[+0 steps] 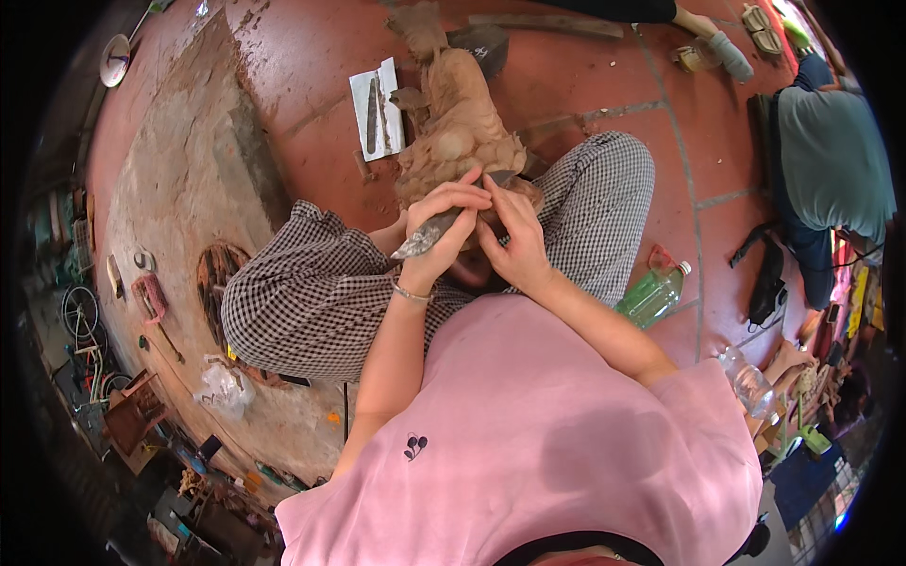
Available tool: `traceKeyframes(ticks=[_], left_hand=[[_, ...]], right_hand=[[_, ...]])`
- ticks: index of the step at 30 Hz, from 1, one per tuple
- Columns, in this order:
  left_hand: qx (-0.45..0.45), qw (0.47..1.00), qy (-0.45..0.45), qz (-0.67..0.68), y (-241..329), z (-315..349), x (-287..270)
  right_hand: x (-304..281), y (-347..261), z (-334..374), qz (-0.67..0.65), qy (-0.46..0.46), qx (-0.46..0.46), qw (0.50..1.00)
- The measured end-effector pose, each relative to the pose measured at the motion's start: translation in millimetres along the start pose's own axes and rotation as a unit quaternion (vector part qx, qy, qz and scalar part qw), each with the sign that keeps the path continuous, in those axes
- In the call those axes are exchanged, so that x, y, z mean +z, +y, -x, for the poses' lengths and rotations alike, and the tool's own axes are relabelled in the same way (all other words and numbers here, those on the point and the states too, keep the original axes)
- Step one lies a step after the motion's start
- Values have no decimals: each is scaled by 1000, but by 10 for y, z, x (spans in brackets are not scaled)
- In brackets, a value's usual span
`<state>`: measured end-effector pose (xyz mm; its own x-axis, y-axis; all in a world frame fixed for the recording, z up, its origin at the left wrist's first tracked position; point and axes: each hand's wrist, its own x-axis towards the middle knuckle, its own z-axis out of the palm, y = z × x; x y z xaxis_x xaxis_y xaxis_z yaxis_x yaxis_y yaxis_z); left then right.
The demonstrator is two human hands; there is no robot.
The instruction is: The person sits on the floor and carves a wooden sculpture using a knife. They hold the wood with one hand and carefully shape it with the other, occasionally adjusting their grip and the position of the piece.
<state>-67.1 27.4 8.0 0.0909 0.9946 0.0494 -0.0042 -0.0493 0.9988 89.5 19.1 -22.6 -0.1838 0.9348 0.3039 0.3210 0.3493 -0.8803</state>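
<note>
L hand (442, 219): fingers clamped round 1 grey tool (430, 236); R hand (515, 241): fingertips together by its upper end, grip unclear. Both slant inward, side by side. 1 carved figure (461, 108) at 12 o'clk, just beyond; 1 white sheet (392, 118) w/ dark blade (372, 118) approx 11; 2 bottles (651, 297) approx 4.

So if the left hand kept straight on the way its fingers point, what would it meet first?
Most likely the right hand, whose fingers lie just beyond the left hand's fingertips; whether they already touch is unclear.
</note>
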Motion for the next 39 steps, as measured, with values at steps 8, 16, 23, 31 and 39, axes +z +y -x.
traceKeyframes(ticks=[8, 16, 23, 31, 39], left_hand=[[-26, 1000, -7, 1, -47, 125, -103], [15, 996, -38, -80, 37, 99, -49], [100, 977, 12, -185, 61, -26, 231], [125, 968, 21, -219, 88, 178, 300], [129, 959, 22, -251, -13, 190, 370]], right_hand=[[-27, 14, 35, 20, -51, -12, 998], [-85, 43, 71, 52, -57, -13, 997], [-106, 15, 56, 30, -9, 4, 999], [-138, 11, 121, 57, -1, 8, 998], [-153, 104, 121, 64, -18, -11, 998]])
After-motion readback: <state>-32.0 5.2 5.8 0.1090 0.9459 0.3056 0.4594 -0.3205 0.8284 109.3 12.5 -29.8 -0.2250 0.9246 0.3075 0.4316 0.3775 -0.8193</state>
